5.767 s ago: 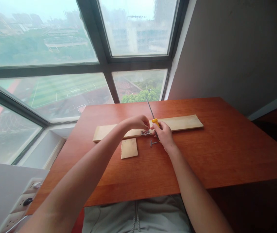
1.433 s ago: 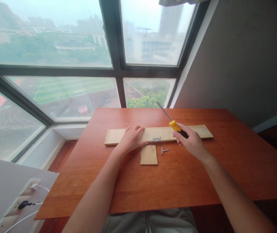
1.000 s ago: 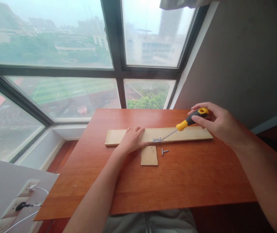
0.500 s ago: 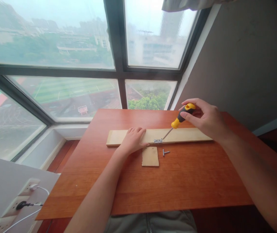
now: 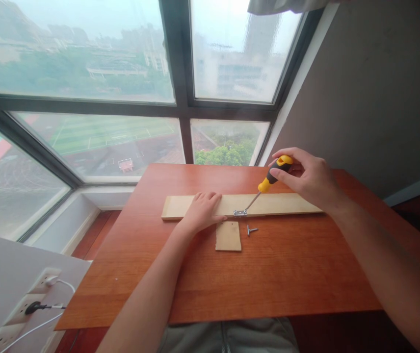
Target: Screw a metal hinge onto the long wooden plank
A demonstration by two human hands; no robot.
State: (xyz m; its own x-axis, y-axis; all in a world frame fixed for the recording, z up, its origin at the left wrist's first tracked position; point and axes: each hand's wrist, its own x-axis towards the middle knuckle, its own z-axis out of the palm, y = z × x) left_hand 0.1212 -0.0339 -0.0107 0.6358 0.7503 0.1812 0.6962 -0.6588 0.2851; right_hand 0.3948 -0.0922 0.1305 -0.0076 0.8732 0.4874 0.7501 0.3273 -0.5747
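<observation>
I can see the left hand [image 5: 201, 211] lying palm down across the long pale board [image 5: 281, 202], left of its middle. That hand is wide open, with its fingers a little bent and pointing to the far edge, while its thumb points right along the near edge. I cannot tell how hard it pushes. Its arm comes in from the near left and slants far and right over the brown table [image 5: 269, 279]. The right hand [image 5: 305, 177] is up in the air above the right part of the board, and its arm comes in from the near right. Its thumb and fingers are closed around the black and yellow handle of a screwdriver [image 5: 275, 174], with the thumb on the near side and the wrist bent. The screwdriver leans, with its handle high on the right and its tip low on the left. The tip is at the right end of a small shiny metal piece [image 5: 240, 213] on the board's near edge. It is too tiny for me to tell what the tip touches. Nearer, a small square of wood [image 5: 228, 237] lies just left of two screws [image 5: 251, 230].
</observation>
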